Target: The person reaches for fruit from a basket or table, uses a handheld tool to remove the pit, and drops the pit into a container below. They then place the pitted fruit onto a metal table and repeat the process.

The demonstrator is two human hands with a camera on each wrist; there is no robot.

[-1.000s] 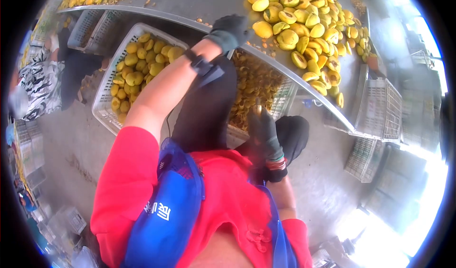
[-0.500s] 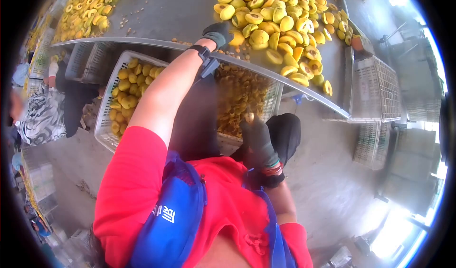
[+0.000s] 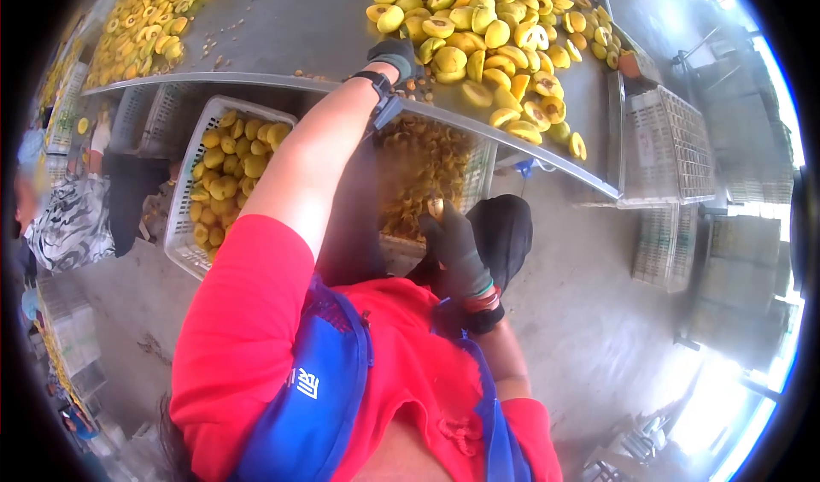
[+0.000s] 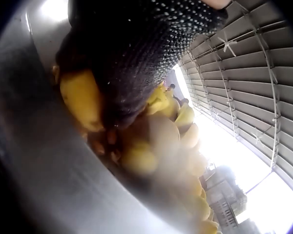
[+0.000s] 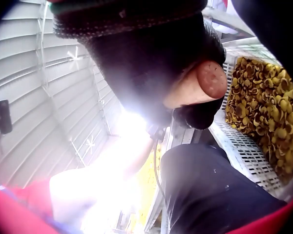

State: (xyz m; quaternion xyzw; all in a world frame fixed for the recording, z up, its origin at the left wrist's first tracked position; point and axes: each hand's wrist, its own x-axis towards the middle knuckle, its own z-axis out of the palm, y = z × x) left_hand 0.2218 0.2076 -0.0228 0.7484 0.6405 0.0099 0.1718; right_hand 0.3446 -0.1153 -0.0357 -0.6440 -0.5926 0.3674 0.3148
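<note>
My gloved left hand reaches over the table's front edge at the near side of a heap of halved yellow peaches. In the left wrist view its dark, dotted fingers curl over one yellow peach, partly hiding it. Low in front of my body, my gloved right hand grips a wooden-handled tool. The round end of the wooden handle sticks out of the fist in the right wrist view; the rest of the tool is hidden by the glove.
A white crate of yellow peaches stands under the table edge. Beside it, another crate holds brownish pits and scraps. More halves lie at the far left. A person sits at left; crates stand right.
My left hand has drawn back and closed over a peach at the heap's near edge. The right hand stays low with the wooden-handled tool. The head view has shifted.
</note>
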